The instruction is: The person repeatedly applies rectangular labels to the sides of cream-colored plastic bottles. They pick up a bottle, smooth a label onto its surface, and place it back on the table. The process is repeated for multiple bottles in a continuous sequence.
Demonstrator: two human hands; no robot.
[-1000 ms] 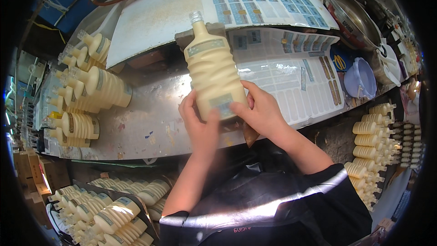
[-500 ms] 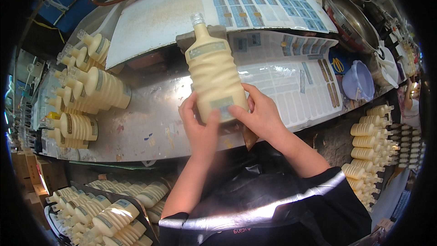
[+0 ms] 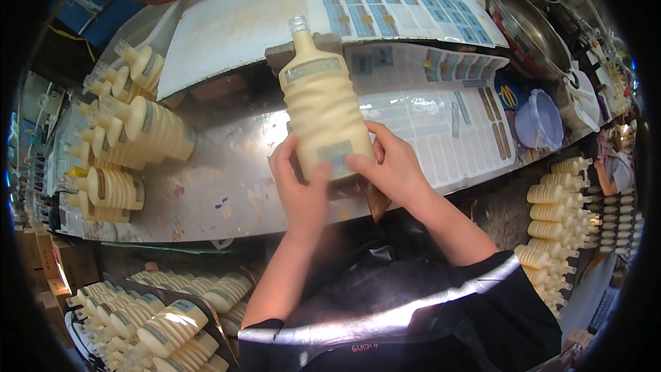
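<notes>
A tall cream bottle with a wavy-ribbed body (image 3: 322,103) lies between the two hands, its neck pointing away from them. The neck ends in a clear, ridged tip (image 3: 298,24); a grey-green band label (image 3: 313,69) crosses the shoulder, and a bluish rectangular label (image 3: 336,154) sits low on the front. The left hand (image 3: 297,176) is clamped on the bottle's lower left edge, the right hand (image 3: 394,165) on its lower right, its thumb at the bluish label's side.

Under the hands spreads a scuffed grey metal table (image 3: 227,172); beyond them sits a flat white board (image 3: 234,34). Well left of the left hand is a cluster of cream bottles (image 3: 162,131). Right of the right hand lies a pale label sheet (image 3: 420,134), with a wide metal pan (image 3: 533,27) and a lavender plastic bucket (image 3: 539,120) farther off. Ahead of the hands, a rough grey block (image 3: 277,57) shows behind the bottle's shoulder, partly hidden by it. Just below the right hand is a brown pointed piece (image 3: 377,202).
</notes>
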